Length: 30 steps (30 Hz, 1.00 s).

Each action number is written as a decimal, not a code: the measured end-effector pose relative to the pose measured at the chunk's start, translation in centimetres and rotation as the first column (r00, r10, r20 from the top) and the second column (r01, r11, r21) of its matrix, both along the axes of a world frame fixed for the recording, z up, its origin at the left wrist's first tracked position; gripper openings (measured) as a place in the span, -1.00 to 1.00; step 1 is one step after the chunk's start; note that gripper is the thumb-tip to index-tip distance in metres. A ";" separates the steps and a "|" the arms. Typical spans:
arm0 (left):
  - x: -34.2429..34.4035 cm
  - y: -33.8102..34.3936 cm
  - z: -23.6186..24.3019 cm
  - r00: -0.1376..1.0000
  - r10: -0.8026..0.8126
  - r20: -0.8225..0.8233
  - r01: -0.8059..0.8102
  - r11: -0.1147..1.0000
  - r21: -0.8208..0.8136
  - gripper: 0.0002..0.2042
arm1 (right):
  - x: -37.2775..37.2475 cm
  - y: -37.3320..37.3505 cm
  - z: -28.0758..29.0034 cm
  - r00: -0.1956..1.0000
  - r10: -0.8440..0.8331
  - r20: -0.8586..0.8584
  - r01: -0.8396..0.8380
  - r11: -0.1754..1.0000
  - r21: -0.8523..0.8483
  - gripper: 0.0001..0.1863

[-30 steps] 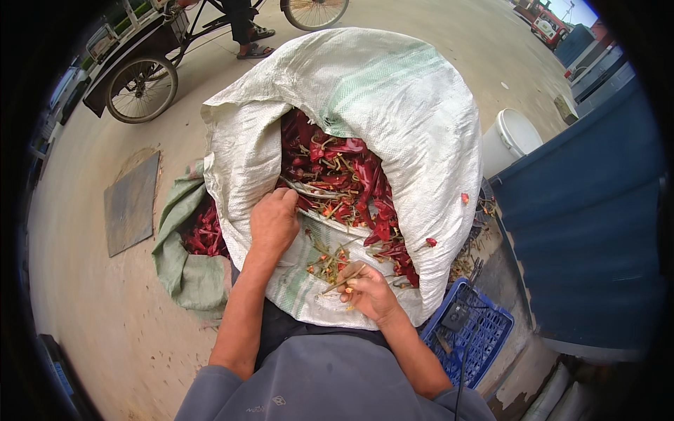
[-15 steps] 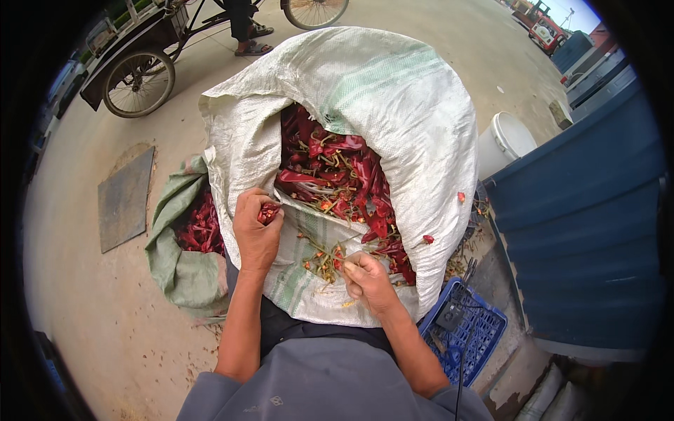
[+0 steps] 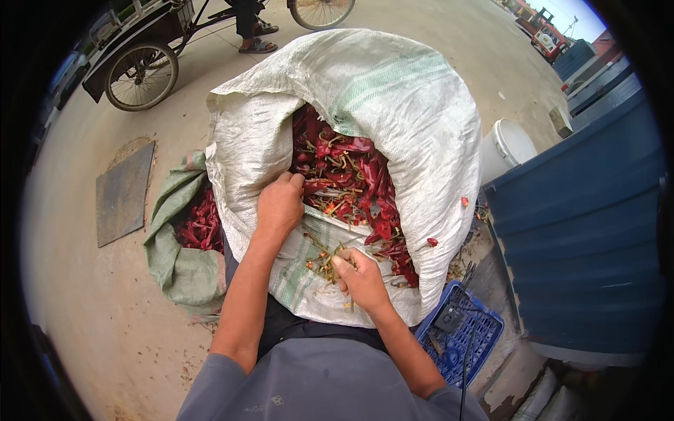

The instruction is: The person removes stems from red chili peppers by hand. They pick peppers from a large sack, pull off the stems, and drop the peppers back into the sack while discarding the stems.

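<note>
Large white woven sack of dried red chillies: near rim is gripped by left hand, fingers curled; loose stems are pinched by right hand.

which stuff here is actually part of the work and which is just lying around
In use:
- white woven sack, open
- dried red chillies in it
- loose stems
- left hand at the chillies
- right hand on the stems
- green sack of chillies

Lying about:
- blue crate
- white bucket
- cart wheel
- ground slab
</note>
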State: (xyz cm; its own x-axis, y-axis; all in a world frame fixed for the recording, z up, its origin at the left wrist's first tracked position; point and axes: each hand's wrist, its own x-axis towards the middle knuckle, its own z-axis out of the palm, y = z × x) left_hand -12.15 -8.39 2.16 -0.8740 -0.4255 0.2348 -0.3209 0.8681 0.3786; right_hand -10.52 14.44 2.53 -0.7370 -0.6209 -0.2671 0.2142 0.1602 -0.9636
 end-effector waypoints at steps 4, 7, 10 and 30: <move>1.8 1.9 1.5 0.905 -0.165 -0.393 0.203 0.977 0.058 -0.79 | -0.5 0.9 -1.1 0.995 -0.070 0.076 0.071 0.997 -0.020 -0.75; 4.8 4.8 2.3 0.829 -0.314 -0.463 0.352 0.936 -0.006 -0.75 | -1.3 1.2 -1.0 0.935 -0.094 0.342 0.156 0.975 -0.158 -0.66; 7.2 7.1 1.6 0.788 -0.380 -0.484 0.462 0.885 0.056 -0.72 | -1.5 1.3 -0.3 0.893 -0.004 0.450 0.152 0.944 -0.294 -0.67; 10.5 8.3 1.6 0.919 -0.140 -0.368 0.342 0.749 0.568 -0.69 | -0.9 0.6 2.9 0.610 0.042 -0.792 -0.029 0.999 0.031 -0.77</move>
